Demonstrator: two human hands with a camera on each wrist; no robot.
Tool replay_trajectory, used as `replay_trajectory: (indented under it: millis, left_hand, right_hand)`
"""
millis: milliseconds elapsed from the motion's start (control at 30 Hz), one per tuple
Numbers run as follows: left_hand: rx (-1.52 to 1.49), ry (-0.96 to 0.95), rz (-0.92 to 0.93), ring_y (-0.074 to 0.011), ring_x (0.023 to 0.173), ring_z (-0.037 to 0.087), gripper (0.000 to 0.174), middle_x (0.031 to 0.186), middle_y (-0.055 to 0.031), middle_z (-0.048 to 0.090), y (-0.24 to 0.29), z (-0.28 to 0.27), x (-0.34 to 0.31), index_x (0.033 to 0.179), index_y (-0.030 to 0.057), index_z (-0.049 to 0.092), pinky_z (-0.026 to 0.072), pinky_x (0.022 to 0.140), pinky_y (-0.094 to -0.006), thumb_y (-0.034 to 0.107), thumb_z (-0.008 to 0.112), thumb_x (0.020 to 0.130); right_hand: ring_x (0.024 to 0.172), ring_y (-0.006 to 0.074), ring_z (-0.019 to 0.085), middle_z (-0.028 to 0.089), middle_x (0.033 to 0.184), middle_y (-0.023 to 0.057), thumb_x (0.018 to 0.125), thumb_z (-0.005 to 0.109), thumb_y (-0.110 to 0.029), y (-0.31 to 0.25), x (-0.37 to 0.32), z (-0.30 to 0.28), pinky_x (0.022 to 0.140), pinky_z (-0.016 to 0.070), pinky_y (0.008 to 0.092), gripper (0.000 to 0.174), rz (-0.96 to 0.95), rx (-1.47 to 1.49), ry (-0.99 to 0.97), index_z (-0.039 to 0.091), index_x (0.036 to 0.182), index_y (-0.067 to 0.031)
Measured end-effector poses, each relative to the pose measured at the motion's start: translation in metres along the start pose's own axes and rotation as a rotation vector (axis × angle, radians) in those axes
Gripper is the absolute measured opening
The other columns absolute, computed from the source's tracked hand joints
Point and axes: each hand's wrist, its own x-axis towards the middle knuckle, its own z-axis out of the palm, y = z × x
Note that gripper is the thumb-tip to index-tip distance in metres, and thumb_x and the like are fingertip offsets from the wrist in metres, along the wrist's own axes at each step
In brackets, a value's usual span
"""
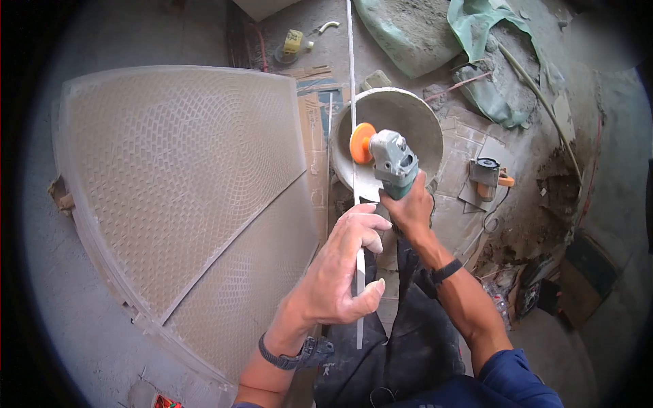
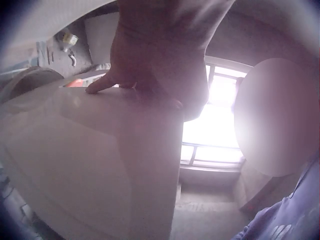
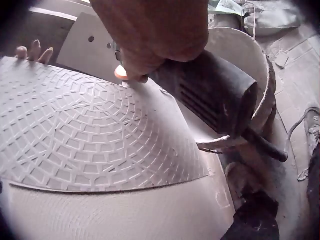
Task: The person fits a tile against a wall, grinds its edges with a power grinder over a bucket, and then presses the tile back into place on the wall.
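In the head view a pale tile [image 1: 352,61] stands on edge and shows as a thin white strip. My left hand [image 1: 333,272] grips its top edge, fingers bent over it and thumb spread toward me. Its smooth face [image 2: 85,160] fills much of the left wrist view, and a brick-patterned face [image 3: 95,120] shows in the right wrist view. My right hand [image 1: 411,207] grips an angle grinder [image 1: 394,160] by its body. The grinder's orange disc [image 1: 362,143] is right at the tile's edge, ahead of my left fingers.
Textured panels [image 1: 190,136] lie at the left, split by a dark seam. A round bucket [image 1: 432,122] stands behind the grinder. To the right is another power tool [image 1: 484,180] with a cord. A yellow-labelled bottle [image 1: 292,44] and green sheeting [image 1: 469,27] lie farther back.
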Motion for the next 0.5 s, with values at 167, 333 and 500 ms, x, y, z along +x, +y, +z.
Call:
replay_trajectory:
  millis: [167, 333, 500]
  left_hand:
    - [0.009, 0.005, 0.009, -0.0428, 0.137, 0.036, 0.043, 0.130, -0.0196, 0.051, 0.002, -0.001, -0.001, 0.106, 0.0069, 0.046, 0.0235, 0.114, -0.0540, 0.023, 0.064, 0.071]
    - [0.043, 0.001, 0.058, -0.0462, 0.128, 0.041, 0.044, 0.123, -0.0207, 0.048, 0.000, 0.000, 0.003, 0.106, 0.0027, 0.046, 0.0333, 0.109, -0.0516, 0.023, 0.066, 0.072]
    - [0.024, -0.005, 0.012, -0.0443, 0.134, 0.038, 0.041, 0.127, -0.0197, 0.049, 0.003, 0.002, 0.003, 0.105, 0.0047, 0.046, 0.0287, 0.111, -0.0536, 0.026, 0.066, 0.076]
  right_hand:
    - [0.086, 0.0504, 0.065, 0.067, 0.091, 0.0290, 0.070, 0.082, -0.030, 0.007, 0.016, 0.004, 0.074, 0.0523, 0.0535, 0.070, 0.016, -0.020, 0.033, 0.041, 0.118, 0.0006]
    - [0.085, 0.0488, 0.066, 0.066, 0.094, 0.0287, 0.068, 0.083, -0.032, 0.017, -0.008, -0.001, 0.072, 0.0532, 0.0523, 0.071, -0.102, -0.016, 0.014, 0.041, 0.117, -0.0001]
    - [0.087, 0.0488, 0.066, 0.067, 0.093, 0.0280, 0.069, 0.080, -0.030, -0.015, 0.048, -0.001, 0.075, 0.0524, 0.0504, 0.069, -0.023, 0.008, 0.079, 0.043, 0.116, 0.0015]
